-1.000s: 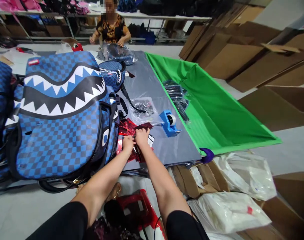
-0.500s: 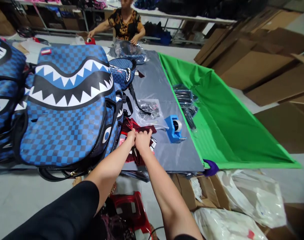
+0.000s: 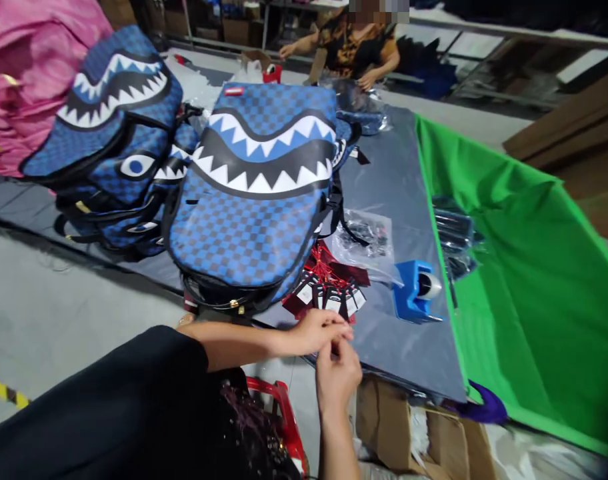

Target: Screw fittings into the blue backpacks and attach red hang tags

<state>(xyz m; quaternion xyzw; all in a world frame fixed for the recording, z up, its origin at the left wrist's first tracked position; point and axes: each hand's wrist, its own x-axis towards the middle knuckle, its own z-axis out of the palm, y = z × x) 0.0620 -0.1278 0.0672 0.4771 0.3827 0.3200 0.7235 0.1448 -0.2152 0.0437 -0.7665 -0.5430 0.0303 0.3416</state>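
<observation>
My left hand [image 3: 318,332] reaches across to the right, its fingers bent together at the fingertips of my right hand [image 3: 340,373]. The right hand is closed in a pinch. Anything between the fingers is too small or hidden to make out. Just beyond the hands lies a fanned bunch of dark hang tags [image 3: 329,293] with red strings [image 3: 325,263] and white labels. Left of the tags, a blue checkered backpack [image 3: 257,233] with a shark-mouth print lies on the grey-covered table [image 3: 384,200].
A blue tape dispenser [image 3: 413,297] and a clear plastic bag of small dark parts [image 3: 367,237] lie right of the backpack. More shark backpacks [image 3: 119,147] and pink material [image 3: 34,80] are leftward. A green fabric bin [image 3: 529,267] adjoins the table. Across it sits a person [image 3: 357,47].
Both hands have drawn back from the hang tags toward the table's near edge. The tag bunch now shows uncovered. My view has turned left, bringing the pink material into sight.
</observation>
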